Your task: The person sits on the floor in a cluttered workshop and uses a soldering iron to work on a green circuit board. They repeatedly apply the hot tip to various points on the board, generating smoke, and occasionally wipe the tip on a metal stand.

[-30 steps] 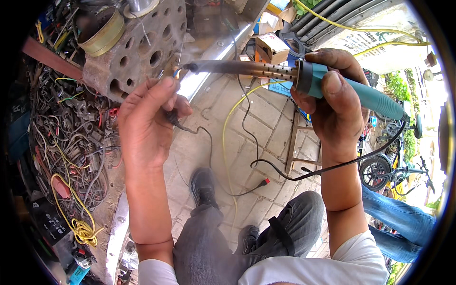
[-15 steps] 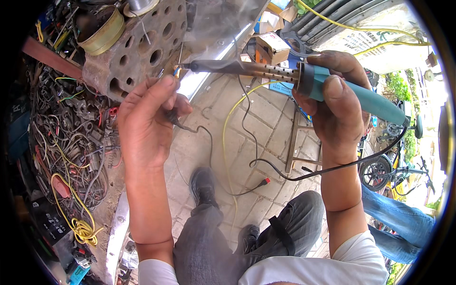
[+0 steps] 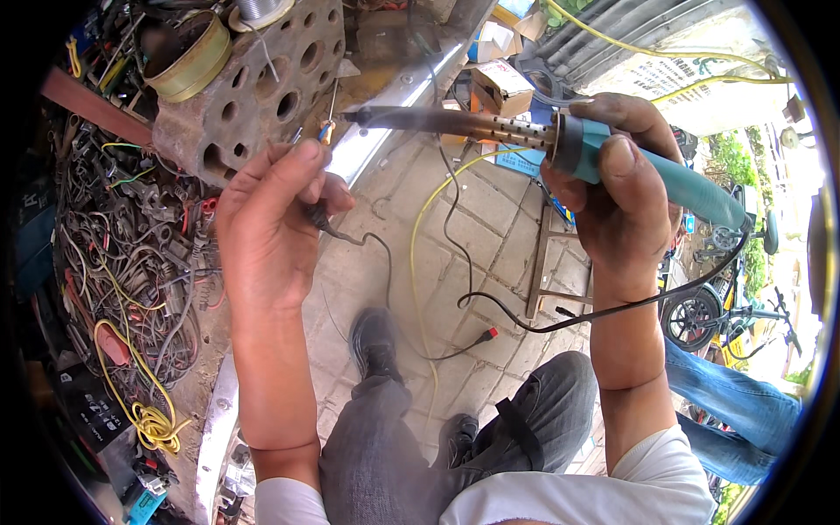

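**Iron at the wire ends, joint not yet closed**

While the right hand (image 3: pixel 626 201) is wrapped around the teal handle of a soldering iron (image 3: pixel 525 136), the left hand (image 3: pixel 271 223) pinches a thin black wire (image 3: pixel 350 236) between thumb and fingers. The hands are apart. The iron's dark tip reaches leftward from the right hand, ending just above and beside the left fingertips, near small coloured wire ends (image 3: pixel 324 131) that stick up there. Whether tip and wire ends touch cannot be told. A faint haze hangs along the barrel, so the iron looks hot. Judged stage: heat is being brought to the joint; no finished joint shows. Beyond the left hand stands a perforated metal block (image 3: pixel 254 87); left of it, the tabletop (image 3: pixel 131 262) carries tangled scrap wire.
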### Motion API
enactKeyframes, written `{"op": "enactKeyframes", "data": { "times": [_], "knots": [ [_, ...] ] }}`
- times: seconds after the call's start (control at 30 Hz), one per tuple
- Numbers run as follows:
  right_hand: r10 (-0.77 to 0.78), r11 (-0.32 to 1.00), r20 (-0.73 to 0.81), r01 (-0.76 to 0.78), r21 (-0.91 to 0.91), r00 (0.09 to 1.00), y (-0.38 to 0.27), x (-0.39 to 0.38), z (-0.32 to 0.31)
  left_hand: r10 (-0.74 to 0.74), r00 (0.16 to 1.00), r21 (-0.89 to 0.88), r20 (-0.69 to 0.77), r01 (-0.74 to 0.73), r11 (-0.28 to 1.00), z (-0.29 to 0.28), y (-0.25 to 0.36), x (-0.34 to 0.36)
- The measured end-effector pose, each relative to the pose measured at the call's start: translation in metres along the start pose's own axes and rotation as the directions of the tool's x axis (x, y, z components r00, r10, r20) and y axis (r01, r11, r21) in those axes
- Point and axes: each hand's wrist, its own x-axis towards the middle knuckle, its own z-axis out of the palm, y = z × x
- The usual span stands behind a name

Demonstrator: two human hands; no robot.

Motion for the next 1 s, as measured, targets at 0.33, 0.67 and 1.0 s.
{"op": "enactKeyframes", "data": {
  "times": [0.33,0.67,1.0],
  "knots": [
    [0.032,0.997,-0.021,-0.03,0.077,0.999,0.0,-0.001,0.005,-0.012,1.0,-0.029,0.011,0.012,0.999,-0.002,-0.001,0.001],
    [0.037,0.996,-0.016,-0.035,0.081,0.999,0.002,0.001,0.004,0.116,0.992,0.129,-0.044,-0.109,0.986,0.003,-0.003,-0.002],
    [0.07,0.994,-0.052,-0.065,0.086,0.996,0.0,-0.001,0.007,0.342,0.936,0.405,-0.083,-0.282,0.87,0.008,-0.01,-0.007]
  ]
}}
